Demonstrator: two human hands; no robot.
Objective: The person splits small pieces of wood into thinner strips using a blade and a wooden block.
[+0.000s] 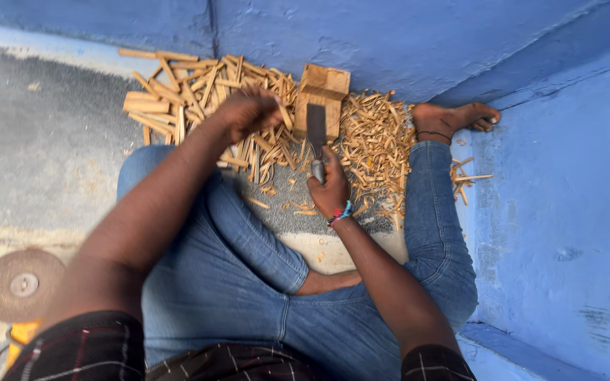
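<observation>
Clamped in a closed fist, the right hand (330, 190) holds the handle of a broad-bladed knife (316, 134), blade pointing to 12 o'clock against the wooden block (325, 95). At 10 o'clock, the left hand (247, 113) closes on a wooden stick (285, 115) from the stick pile (178, 92); motion blur hides its finger positions. Good practice is probably to seat the stick on the block and keep fingertips off the edge. Shavings (375, 148) lie at 2 o'clock. A disc (21, 284) at 8 o'clock is partly cut off.
</observation>
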